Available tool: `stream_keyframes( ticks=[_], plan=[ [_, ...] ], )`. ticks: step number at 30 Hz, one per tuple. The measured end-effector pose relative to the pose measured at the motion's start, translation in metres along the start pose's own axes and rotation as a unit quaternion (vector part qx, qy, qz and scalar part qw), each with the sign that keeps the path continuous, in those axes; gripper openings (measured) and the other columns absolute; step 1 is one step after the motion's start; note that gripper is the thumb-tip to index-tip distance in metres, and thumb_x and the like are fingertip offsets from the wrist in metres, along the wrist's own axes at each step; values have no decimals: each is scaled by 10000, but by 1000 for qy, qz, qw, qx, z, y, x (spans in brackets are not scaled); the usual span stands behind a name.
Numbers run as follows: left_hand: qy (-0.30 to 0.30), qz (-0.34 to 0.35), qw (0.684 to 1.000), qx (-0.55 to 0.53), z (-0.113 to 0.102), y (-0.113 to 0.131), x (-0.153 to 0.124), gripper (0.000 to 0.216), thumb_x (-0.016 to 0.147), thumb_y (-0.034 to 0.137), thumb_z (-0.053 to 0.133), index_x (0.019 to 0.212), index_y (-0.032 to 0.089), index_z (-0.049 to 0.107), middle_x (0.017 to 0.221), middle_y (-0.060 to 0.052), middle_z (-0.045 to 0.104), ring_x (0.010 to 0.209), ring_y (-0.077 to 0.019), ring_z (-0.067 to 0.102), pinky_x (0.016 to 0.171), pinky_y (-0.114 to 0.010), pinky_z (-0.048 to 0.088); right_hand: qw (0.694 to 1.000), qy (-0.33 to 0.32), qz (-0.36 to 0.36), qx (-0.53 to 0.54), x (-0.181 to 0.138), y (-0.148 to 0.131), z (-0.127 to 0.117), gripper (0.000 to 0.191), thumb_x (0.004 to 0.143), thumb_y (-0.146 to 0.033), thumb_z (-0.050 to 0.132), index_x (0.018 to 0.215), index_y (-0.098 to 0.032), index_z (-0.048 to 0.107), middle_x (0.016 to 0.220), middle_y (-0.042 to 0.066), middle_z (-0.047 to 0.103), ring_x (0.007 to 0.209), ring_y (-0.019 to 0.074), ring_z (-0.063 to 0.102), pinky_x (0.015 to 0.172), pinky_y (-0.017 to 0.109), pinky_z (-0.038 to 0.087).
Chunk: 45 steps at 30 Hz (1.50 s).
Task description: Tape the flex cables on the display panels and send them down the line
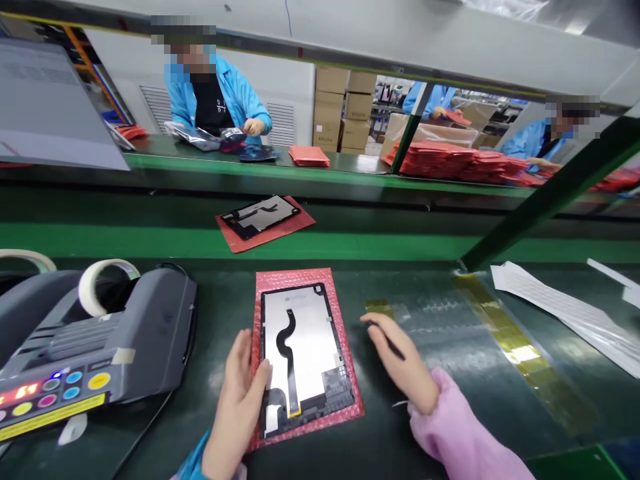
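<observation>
A tablet screen panel [315, 347] lies back side up on a red bubble-wrap bag [350, 387] in front of me. A curved black flex cable [289, 353] runs along its silvery back. My left hand [243, 387] grips the left edge of panel and bag, thumb on top; its other fingers are partly hidden. To the right of the bag, apart from it, my right hand [400, 357] is closed around a slim dark stick-like tool [393, 348], whose exact kind I cannot make out.
At left stands a grey tape dispenser [160, 333] with a tape roll [97, 287]. A second panel [263, 217] rests on a red bag on the green ledge. White label sheets [565, 313] lie at right. Co-workers in blue [245, 100] sit beyond, near red bags [450, 160].
</observation>
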<state>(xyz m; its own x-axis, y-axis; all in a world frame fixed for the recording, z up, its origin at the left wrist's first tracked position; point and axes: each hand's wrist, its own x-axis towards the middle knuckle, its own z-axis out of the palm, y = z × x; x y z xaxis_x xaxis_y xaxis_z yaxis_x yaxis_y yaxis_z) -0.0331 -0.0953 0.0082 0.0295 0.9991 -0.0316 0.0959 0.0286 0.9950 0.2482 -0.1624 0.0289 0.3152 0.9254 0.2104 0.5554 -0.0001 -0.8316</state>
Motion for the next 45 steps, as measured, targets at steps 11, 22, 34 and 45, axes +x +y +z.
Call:
stream_keyframes(
  ticks=[11, 22, 34, 45],
  plan=[
    [-185, 448, 744, 459, -23, -14, -23, 695, 983, 444, 553, 1600, 251, 300, 1678, -143, 290, 1474, -442, 377, 1037, -616, 512, 968, 117, 170, 145, 14, 62, -51, 552, 733, -730, 742, 775, -207, 570, 690, 58, 725, 439, 128, 582, 340, 213, 385],
    [-184, 439, 744, 469, -17, -15, -24, 653, 984, 429, 539, 1580, 245, 344, 1705, -151, 206, 1503, -448, 317, 1055, -632, 494, 955, 117, 213, 172, 21, 53, -54, 582, 646, -732, 802, 682, -196, 579, 733, 98, 759, 525, 165, 677, 345, 197, 413],
    [-265, 300, 847, 351, -37, 6, -36, 596, 992, 266, 568, 1547, 277, 352, 1503, -110, 571, 1515, -312, 343, 1189, -563, 385, 929, 3, 201, 312, -57, -10, 23, 448, 841, -578, 758, 697, -196, 575, 643, 45, 737, 373, 95, 578, 341, 170, 402],
    [-313, 311, 805, 396, -36, 1, -41, 545, 983, 235, 587, 1498, 219, 413, 1484, -115, 593, 1463, -283, 443, 1182, -560, 409, 925, -50, 230, 298, -98, -39, 85, 414, 910, -573, 680, 772, -203, 559, 729, 69, 767, 491, 136, 688, 382, 176, 473]
  ],
)
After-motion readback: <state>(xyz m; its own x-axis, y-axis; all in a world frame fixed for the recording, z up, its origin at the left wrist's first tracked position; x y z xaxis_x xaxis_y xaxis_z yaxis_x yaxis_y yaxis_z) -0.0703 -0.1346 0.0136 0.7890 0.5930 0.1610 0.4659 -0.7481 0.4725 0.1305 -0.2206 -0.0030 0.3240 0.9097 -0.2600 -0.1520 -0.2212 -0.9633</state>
